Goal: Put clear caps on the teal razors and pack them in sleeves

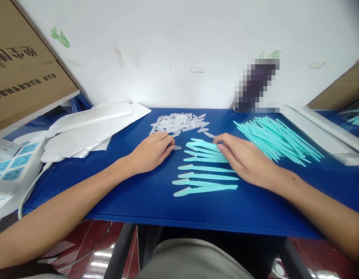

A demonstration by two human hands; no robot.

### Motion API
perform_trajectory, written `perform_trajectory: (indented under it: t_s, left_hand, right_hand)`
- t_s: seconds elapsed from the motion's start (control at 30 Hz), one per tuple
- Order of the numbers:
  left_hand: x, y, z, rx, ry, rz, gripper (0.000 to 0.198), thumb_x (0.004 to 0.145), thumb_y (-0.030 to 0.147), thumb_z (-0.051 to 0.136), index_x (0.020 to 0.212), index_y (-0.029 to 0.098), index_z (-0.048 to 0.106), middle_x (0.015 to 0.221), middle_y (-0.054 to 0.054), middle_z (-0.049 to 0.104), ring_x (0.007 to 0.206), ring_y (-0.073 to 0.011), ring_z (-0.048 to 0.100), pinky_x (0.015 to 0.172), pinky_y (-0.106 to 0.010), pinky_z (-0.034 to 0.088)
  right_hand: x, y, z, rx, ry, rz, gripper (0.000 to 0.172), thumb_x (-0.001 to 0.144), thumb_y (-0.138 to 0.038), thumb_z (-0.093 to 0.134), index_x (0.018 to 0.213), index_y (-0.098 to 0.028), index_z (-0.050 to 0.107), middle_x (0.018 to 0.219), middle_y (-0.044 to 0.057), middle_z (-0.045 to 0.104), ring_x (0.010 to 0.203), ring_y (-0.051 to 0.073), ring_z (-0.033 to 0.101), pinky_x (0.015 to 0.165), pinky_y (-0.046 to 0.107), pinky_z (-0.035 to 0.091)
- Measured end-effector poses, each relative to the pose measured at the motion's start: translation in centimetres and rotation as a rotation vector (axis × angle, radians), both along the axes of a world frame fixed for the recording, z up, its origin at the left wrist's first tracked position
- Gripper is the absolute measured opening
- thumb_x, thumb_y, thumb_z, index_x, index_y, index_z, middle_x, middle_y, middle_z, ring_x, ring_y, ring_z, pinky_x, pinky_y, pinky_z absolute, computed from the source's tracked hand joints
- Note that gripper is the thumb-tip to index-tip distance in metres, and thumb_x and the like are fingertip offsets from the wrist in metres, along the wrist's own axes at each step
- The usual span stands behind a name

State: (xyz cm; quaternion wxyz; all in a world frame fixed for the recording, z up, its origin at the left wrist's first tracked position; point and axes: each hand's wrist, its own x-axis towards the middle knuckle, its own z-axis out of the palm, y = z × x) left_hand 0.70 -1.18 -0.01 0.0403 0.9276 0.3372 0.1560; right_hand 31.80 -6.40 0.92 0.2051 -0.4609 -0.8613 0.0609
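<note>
My left hand [152, 151] rests palm-down on the blue table [144, 201], fingers curled over a small clear plastic cap [177, 147] near a heap of clear caps [179, 123]. My right hand [243, 159] lies over the upper end of a row of turquoise plastic razor-like sticks [205, 176], fingertips pressed on the topmost stick [202, 145]. Several sticks lie side by side in that row, handles pointing right. A big loose pile of the same turquoise sticks [278, 139] lies to the right of my right hand.
White plastic bags [92, 124] lie at the back left. A cardboard box [25, 62] leans at the far left above a white device with blue keys [11, 162]. A white tray edge [321, 131] and another box [342, 89] stand at the right. A white wall rises behind.
</note>
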Motion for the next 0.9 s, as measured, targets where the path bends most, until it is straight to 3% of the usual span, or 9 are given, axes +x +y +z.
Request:
perform_trajectory:
  t_s: [0.13, 0.3, 0.47, 0.9]
  left_hand:
    - [0.3, -0.5, 0.2, 0.058, -0.164, 0.01, 0.015, 0.102, 0.028, 0.049, 0.094, 0.018, 0.057, 0.083, -0.003, 0.066, 0.075, -0.0171, 0.06, 0.071, -0.029, 0.047]
    - [0.6, -1.1, 0.1, 0.067, -0.312, -0.034, 0.013, 0.103, 0.025, 0.052, 0.103, 0.019, 0.064, 0.089, -0.001, 0.075, 0.07, -0.0114, 0.065, 0.063, -0.022, 0.048]
    - [1.0, -1.6, 0.0, 0.037, -0.481, 0.002, 0.017, 0.103, 0.028, 0.056, 0.111, 0.019, 0.07, 0.095, -0.003, 0.078, 0.066, -0.0104, 0.067, 0.062, -0.021, 0.052]
    - [2.8, -3.7, -0.1, 0.021, -0.71, -0.02, 0.012, 0.098, 0.023, 0.066, 0.097, 0.02, 0.078, 0.087, -0.002, 0.08, 0.061, -0.0105, 0.069, 0.056, -0.021, 0.054]
  right_hand:
    - [0.0, -0.1, -0.2, 0.025, -0.068, 0.052, 0.033, 0.109, -0.038, 0.035, 0.121, -0.021, 0.06, 0.11, 0.011, 0.07, 0.093, 0.025, 0.068, 0.07, 0.035, 0.047]
    - [-0.1, -0.3, 0.1, 0.052, -0.107, 0.029, 0.032, 0.109, -0.037, 0.034, 0.114, -0.023, 0.063, 0.096, 0.007, 0.074, 0.078, 0.022, 0.068, 0.062, 0.033, 0.042]
    - [-0.2, -0.3, 0.2, 0.06, -0.121, 0.047, 0.031, 0.108, -0.036, 0.034, 0.111, -0.025, 0.062, 0.085, 0.004, 0.072, 0.069, 0.021, 0.064, 0.059, 0.032, 0.039]
    - [-1.3, -0.9, 0.0, 0.048, -0.017, 0.16, 0.028, 0.108, -0.028, 0.039, 0.113, -0.02, 0.066, 0.097, 0.006, 0.074, 0.078, 0.02, 0.068, 0.067, 0.031, 0.046]
